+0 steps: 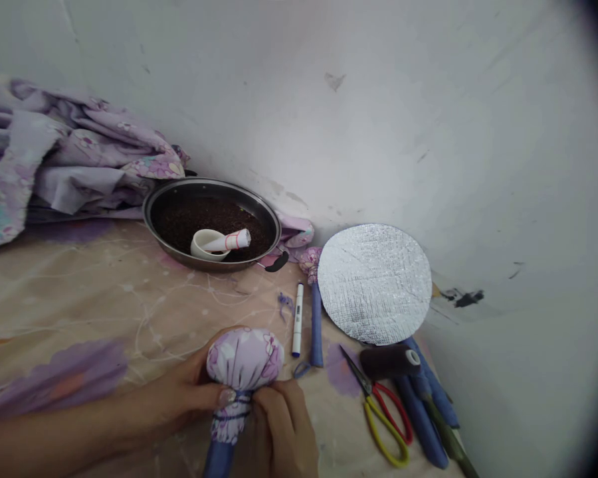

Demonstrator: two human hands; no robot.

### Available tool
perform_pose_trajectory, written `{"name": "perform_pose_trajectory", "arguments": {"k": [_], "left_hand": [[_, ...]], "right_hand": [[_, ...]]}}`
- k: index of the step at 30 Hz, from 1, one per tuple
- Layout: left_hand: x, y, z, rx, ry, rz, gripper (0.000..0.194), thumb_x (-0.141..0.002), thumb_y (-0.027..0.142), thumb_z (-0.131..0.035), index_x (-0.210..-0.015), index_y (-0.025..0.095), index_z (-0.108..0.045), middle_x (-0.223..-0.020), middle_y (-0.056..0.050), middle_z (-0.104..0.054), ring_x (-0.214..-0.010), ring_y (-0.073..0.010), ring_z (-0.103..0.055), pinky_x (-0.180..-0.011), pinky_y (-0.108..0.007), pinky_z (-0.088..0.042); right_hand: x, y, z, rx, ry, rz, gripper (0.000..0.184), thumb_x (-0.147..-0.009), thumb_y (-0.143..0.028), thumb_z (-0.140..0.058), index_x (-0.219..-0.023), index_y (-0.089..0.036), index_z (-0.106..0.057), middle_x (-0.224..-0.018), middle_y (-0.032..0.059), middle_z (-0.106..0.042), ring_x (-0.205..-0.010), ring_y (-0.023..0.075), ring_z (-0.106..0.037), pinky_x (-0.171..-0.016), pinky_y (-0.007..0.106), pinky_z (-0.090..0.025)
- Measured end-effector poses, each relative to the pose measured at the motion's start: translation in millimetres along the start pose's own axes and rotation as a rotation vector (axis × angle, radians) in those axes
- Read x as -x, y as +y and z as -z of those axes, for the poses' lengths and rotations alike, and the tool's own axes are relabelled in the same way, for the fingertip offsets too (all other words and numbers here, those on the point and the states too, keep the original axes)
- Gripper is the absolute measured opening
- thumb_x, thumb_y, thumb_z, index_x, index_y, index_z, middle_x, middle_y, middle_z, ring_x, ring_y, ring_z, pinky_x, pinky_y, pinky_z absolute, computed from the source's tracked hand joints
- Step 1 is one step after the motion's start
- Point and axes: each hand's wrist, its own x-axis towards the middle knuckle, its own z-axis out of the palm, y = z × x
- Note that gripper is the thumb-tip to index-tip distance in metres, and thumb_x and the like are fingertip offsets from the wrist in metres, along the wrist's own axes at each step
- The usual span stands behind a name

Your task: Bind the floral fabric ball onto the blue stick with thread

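Observation:
A small stuffed pouch of lilac floral cloth (244,357) sits at the bottom middle, its neck gathered and bound with thread above a blue stick. My left hand (184,392) wraps round the pouch from the left, thumb pressed at the neck. My right hand (284,425) is closed on the gathered neck and blue stem just below the ball. Both hands touch the pouch.
A metal pan (154,206) of dark grains with a white cup and a paper roll stands near the wall. Crumpled lilac fabric (54,153) lies at the left. A silver foil disc (375,282), white marker (298,318), blue stick (317,325), dark thread spool (389,362) and red-yellow scissors (383,411) lie to the right.

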Motion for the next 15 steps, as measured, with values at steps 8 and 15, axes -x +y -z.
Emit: {"name": "perform_pose_trajectory", "arguments": {"k": [8, 15], "left_hand": [[-5, -9, 7.8, -0.005, 0.009, -0.04, 0.095, -0.081, 0.046, -0.114, -0.168, 0.047, -0.077, -0.153, -0.001, -0.093, -0.152, -0.0404, -0.08, -0.132, -0.051, -0.062], [-5, -8, 7.2, 0.05, -0.046, -0.024, 0.091, -0.08, 0.045, -0.115, -0.163, 0.052, -0.08, -0.138, 0.006, -0.097, -0.146, -0.0361, -0.084, -0.12, -0.043, -0.065]], "right_hand": [[3, 20, 1, -0.009, -0.034, 0.013, 0.027, -0.12, -0.007, -0.066, -0.117, -0.03, -0.079, -0.106, 0.0026, -0.083, -0.093, 0.0218, -0.085, -0.085, 0.03, -0.071], [12, 35, 5, -0.025, -0.057, 0.032, 0.018, -0.126, -0.036, -0.082, -0.115, -0.023, -0.081, -0.108, 0.0003, -0.082, -0.092, 0.019, -0.082, -0.083, 0.034, -0.073]]}}
